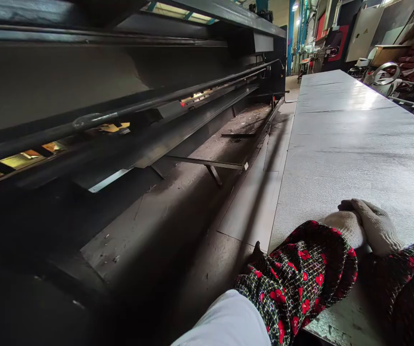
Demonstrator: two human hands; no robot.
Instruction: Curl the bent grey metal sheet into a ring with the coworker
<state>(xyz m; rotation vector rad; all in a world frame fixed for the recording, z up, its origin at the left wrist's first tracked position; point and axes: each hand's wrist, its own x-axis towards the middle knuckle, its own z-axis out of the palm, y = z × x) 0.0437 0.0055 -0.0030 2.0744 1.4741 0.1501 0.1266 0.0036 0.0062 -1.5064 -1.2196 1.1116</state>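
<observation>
Both my hands wear whitish knitted gloves and rest together on the near part of a large grey metal sheet (354, 129). My left hand (345, 227) lies low against the sheet, its fingers mostly covered by the other hand. Across it lies my right hand (378, 228), fingers stretched out, with no object visible in it. Dark patches show at the glove tips. Floral sleeve covers with red blossoms (304, 283) wrap both forearms.
A long dark machine (94, 77) with a horizontal bar runs along the left. Below it, a metal bracket (210, 164) juts out over the dusty floor (149, 216). Flat plates (253, 211) lie beside the sheet. A handwheel (387, 73) and a grey cabinet (365, 33) stand back right.
</observation>
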